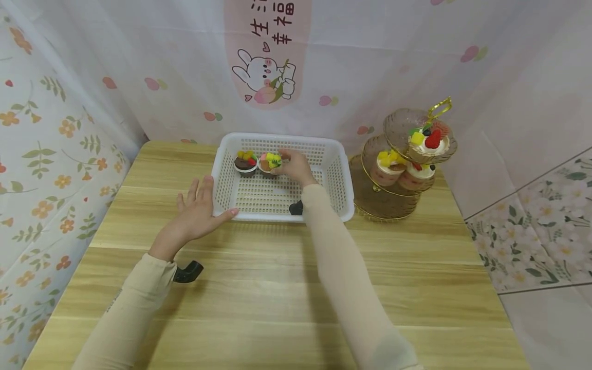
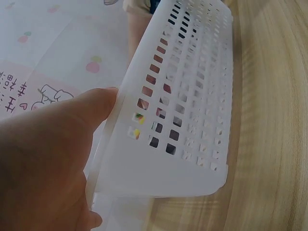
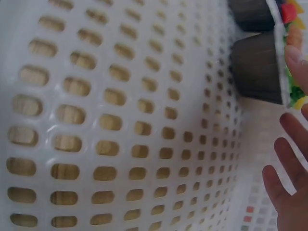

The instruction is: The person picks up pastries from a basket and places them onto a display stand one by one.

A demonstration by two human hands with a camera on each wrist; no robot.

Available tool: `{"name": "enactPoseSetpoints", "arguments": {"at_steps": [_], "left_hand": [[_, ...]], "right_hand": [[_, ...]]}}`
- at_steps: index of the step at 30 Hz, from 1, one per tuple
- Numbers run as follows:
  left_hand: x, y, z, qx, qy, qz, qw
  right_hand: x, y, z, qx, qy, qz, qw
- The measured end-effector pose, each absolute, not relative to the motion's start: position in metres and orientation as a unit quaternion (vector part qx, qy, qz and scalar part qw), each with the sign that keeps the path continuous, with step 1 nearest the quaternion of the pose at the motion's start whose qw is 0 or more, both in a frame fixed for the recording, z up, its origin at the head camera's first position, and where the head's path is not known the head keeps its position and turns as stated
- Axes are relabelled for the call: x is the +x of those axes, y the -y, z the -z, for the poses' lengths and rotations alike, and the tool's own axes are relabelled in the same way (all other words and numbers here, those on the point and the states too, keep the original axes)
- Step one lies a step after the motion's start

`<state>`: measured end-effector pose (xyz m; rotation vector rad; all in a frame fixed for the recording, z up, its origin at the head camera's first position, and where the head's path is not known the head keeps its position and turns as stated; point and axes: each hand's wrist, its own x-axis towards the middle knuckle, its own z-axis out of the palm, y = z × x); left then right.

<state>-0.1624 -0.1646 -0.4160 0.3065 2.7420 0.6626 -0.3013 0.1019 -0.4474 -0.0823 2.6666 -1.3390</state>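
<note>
A white perforated basket [image 1: 263, 218] stands on the wooden table. My left hand [image 1: 196, 210] lies at its left end, fingers straight and spread, the thumb resting along the near rim. In the left wrist view the thumb [image 2: 98, 103] touches the rim. Inside the basket, my right hand [image 1: 296, 167] pinches a fruit-topped cupcake [image 1: 270, 162] in a dark cup with thumb and index finger. In the right wrist view its other fingers [image 3: 276, 185] extend apart from the cup. A second cupcake [image 1: 245, 163], with yellow and red toppings, sits close beside it on the left.
To the right of the basket stands a tiered dessert stand [image 1: 386, 203] with gold trim. Its top tier holds a cream tart [image 1: 430, 145] with a strawberry; on the middle tier are two dessert cups [image 1: 385, 172]. A printed curtain [image 1: 361, 67] hangs behind the table.
</note>
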Motion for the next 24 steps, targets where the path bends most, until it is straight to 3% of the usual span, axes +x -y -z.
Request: {"name": "enactPoseSetpoints", "arguments": {"at_steps": [24], "left_hand": [[-0.164,0.165,0.418,0.105,-0.957,-0.228,0.147]], "right_hand": [[-0.305,-0.100,0.461,-0.020,-0.887,0.454,0.083]]}}
